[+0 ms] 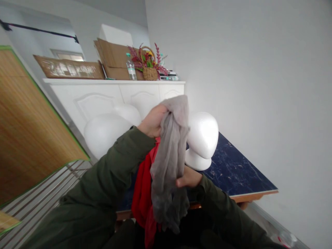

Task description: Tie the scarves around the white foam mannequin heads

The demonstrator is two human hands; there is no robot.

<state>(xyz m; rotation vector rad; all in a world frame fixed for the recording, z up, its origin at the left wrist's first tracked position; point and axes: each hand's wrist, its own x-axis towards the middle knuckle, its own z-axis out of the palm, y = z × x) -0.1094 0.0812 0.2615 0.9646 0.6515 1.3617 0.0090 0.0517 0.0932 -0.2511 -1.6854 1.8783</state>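
Observation:
A sheer grey scarf hangs in loose folds in front of me. Near its top, my left hand is closed around it, the upper end draped over the fingers. Lower down on the right side, my right hand grips the same cloth with the thumb in front; its other fingers are behind the fabric. A red scarf hangs just left of the grey one, and its upper part is hidden by the grey cloth and my left arm. Behind the scarf stands a white foam mannequin head.
The mannequin head stands on a dark blue marbled table. Two more white rounded forms, one a large foam head, are at the left. Behind is a white cabinet bearing cardboard boxes, a bottle and a flower basket.

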